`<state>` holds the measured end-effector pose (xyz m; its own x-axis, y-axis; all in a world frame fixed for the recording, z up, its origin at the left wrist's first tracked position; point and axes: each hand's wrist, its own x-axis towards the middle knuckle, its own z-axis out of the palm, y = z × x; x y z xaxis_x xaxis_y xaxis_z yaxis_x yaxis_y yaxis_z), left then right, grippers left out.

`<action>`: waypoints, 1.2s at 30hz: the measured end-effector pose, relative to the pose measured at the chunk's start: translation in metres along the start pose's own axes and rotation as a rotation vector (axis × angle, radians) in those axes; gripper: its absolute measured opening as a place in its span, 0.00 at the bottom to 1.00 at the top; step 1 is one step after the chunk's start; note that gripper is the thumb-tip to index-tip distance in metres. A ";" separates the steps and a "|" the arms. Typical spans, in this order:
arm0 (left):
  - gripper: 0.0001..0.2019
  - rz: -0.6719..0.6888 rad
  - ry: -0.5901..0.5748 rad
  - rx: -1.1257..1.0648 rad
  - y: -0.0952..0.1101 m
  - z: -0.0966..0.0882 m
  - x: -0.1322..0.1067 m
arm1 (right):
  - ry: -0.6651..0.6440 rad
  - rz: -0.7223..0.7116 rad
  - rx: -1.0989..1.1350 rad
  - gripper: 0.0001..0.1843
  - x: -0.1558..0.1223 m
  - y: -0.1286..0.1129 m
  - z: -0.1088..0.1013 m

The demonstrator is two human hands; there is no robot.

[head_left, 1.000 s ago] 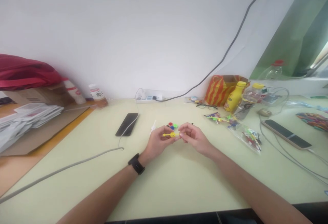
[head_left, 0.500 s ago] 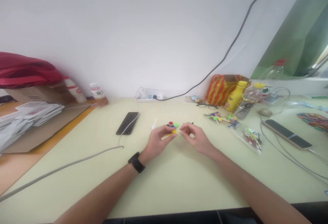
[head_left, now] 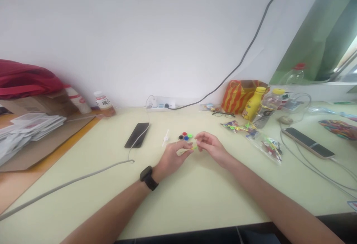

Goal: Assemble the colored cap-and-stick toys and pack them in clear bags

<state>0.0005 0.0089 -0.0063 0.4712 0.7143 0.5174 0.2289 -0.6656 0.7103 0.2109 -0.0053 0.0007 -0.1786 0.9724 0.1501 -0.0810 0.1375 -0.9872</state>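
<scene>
Just beyond your fingers: four plastic discs [head_left: 185,136], black, red, blue and green, grouped. Past your left hand [head_left: 171,158]: one white pointer-shaped piece [head_left: 166,138]; farther left, a black smartphone [head_left: 137,135] crossed by a cable. Right: folded eyeglasses [head_left: 223,115], packets of coloured plastic parts [head_left: 267,149]. Your left thumb and fingers pinch a small yellow-green piece [head_left: 194,148] between both hands, above the table [head_left: 178,206]; your right hand [head_left: 212,147] curls beside it, fingertips nearly together, its grip unclear.
</scene>
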 end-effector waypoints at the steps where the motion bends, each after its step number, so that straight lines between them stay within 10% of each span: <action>1: 0.03 0.007 -0.013 -0.003 0.000 0.000 0.000 | -0.001 -0.001 0.000 0.15 0.000 0.000 0.000; 11: 0.05 -0.008 -0.050 -0.142 0.013 0.002 0.001 | 0.011 -0.016 0.013 0.16 0.000 0.002 -0.002; 25: 0.14 -0.371 0.061 -0.636 0.004 -0.006 0.011 | 0.011 -0.092 -0.053 0.18 -0.004 -0.008 -0.001; 32: 0.15 -0.419 0.048 -0.707 0.006 -0.007 0.011 | -0.004 -0.147 -0.084 0.34 -0.007 -0.003 0.004; 36: 0.16 -0.430 0.054 -0.706 0.004 -0.007 0.010 | -0.045 -0.114 -0.132 0.19 -0.006 -0.002 0.001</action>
<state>0.0002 0.0153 0.0052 0.4188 0.8969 0.1419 -0.2178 -0.0524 0.9746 0.2112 -0.0113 0.0021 -0.2196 0.9401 0.2608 0.0252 0.2727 -0.9618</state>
